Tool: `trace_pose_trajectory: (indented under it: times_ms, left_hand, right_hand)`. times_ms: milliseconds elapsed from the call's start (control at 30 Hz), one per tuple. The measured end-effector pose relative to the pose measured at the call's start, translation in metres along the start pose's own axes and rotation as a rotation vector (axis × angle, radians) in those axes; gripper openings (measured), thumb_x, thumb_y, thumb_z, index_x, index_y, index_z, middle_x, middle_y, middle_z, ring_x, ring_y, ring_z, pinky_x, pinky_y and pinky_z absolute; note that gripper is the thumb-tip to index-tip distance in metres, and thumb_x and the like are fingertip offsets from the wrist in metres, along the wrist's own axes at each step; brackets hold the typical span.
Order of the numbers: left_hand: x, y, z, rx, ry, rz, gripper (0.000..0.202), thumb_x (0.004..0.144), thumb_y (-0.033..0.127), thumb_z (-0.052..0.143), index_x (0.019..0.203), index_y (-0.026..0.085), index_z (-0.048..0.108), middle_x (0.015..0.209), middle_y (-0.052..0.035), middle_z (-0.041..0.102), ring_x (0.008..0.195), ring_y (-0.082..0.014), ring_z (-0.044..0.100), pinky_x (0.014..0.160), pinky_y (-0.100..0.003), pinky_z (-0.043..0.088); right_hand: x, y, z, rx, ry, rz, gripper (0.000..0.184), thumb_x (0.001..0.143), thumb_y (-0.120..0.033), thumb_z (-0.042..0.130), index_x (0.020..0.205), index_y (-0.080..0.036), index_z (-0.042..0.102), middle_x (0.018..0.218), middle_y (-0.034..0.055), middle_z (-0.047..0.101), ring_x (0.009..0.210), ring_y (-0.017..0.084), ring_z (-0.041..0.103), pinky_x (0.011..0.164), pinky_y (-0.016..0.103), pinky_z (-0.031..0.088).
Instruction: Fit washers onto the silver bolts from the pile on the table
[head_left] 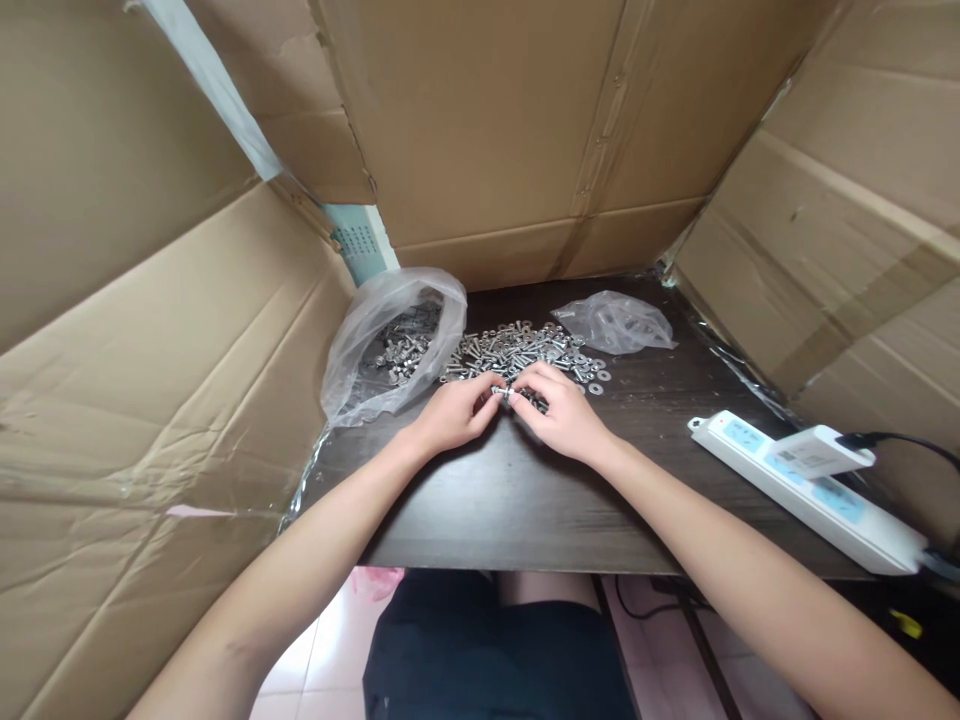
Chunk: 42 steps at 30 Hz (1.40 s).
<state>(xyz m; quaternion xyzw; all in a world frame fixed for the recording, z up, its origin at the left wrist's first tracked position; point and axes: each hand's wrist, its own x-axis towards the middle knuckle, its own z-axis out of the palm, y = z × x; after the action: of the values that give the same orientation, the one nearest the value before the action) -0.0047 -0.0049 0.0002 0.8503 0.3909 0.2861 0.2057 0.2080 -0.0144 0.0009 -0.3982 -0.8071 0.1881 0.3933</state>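
Note:
My left hand [457, 412] pinches one end of a small silver bolt [504, 392] between thumb and fingertips. At the bolt's other end the thumb and fingers of my right hand [562, 412] close on it, perhaps with a washer or nut too small to make out. Just beyond my fingers lies a loose pile of bolts [517, 347], mixed with nuts and flat washers. One washer [596, 389] lies flat at the pile's right edge. To the left, an open clear plastic bag [345, 385] holds more metal hardware.
A crumpled clear bag [619, 322] sits at the back right of the dark table [480, 510]. On the right lies a white power strip [817, 500] with a plugged-in adapter [821, 452] and black cable. Cardboard walls [510, 130] enclose the back and both sides.

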Motion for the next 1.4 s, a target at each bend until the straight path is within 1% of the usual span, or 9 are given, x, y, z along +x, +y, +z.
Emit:
trace_pose_trajectory:
  times_ms: [233, 467, 600, 833, 1100, 1400]
  left_hand:
    - [0.0000, -0.0001, 0.0005, 0.005, 0.000, 0.006, 0.021, 0.100, 0.030, 0.050, 0.112, 0.018, 0.063, 0.071, 0.0007, 0.062, 0.063, -0.0147, 0.057, 0.065, -0.026, 0.041]
    - [-0.0001, 0.0023, -0.0008, 0.005, -0.003, -0.007, 0.021, 0.100, 0.029, 0.050, 0.111, 0.019, 0.063, 0.071, 0.0006, 0.063, 0.064, -0.0152, 0.057, 0.064, -0.025, 0.041]
    - [-0.0002, 0.0031, -0.0012, 0.006, -0.003, 0.000, 0.021, 0.100, 0.029, 0.049, 0.111, 0.019, 0.063, 0.072, -0.0001, 0.064, 0.064, -0.0154, 0.058, 0.064, -0.025, 0.040]
    - [-0.0007, 0.0025, -0.0007, 0.015, 0.002, 0.010, 0.023, 0.101, 0.031, 0.048, 0.113, 0.018, 0.063, 0.072, 0.0001, 0.063, 0.064, -0.0155, 0.058, 0.064, -0.026, 0.039]
    - [-0.0003, 0.0031, -0.0011, 0.001, -0.004, -0.001, 0.022, 0.100, 0.030, 0.049, 0.112, 0.018, 0.063, 0.070, 0.0007, 0.062, 0.063, -0.0152, 0.057, 0.064, -0.026, 0.039]
    - [-0.0006, 0.0033, -0.0018, 0.004, -0.007, -0.009, 0.022, 0.100, 0.030, 0.048, 0.111, 0.018, 0.063, 0.069, 0.0013, 0.061, 0.061, -0.0145, 0.055, 0.063, -0.025, 0.038]
  right_hand:
    - [0.0002, 0.0010, 0.0003, -0.008, -0.020, 0.008, 0.022, 0.102, -0.030, 0.052, 0.086, -0.021, 0.065, 0.097, 0.0079, 0.064, 0.096, 0.024, 0.063, 0.091, 0.043, 0.051]
    - [0.0012, -0.0042, -0.0038, 0.003, 0.002, 0.023, 0.010, 0.097, -0.029, 0.059, 0.092, -0.022, 0.064, 0.098, 0.0068, 0.065, 0.095, 0.024, 0.062, 0.088, 0.042, 0.052]
    - [0.0003, -0.0040, -0.0032, -0.001, -0.003, 0.015, 0.003, 0.093, -0.026, 0.061, 0.095, -0.023, 0.063, 0.100, 0.0069, 0.065, 0.095, 0.025, 0.063, 0.086, 0.041, 0.052]
    - [-0.0009, -0.0009, -0.0008, -0.004, -0.019, 0.004, 0.003, 0.091, -0.025, 0.062, 0.093, -0.022, 0.063, 0.101, 0.0071, 0.065, 0.095, 0.024, 0.064, 0.084, 0.041, 0.053]
    - [-0.0011, -0.0015, -0.0005, -0.002, -0.015, 0.004, 0.004, 0.093, -0.025, 0.062, 0.091, -0.022, 0.064, 0.099, 0.0066, 0.064, 0.094, 0.024, 0.064, 0.087, 0.041, 0.053]
    - [-0.0001, -0.0036, -0.0025, -0.013, 0.010, 0.009, 0.004, 0.092, -0.023, 0.063, 0.096, -0.021, 0.064, 0.102, 0.0071, 0.065, 0.096, 0.024, 0.063, 0.087, 0.040, 0.052]
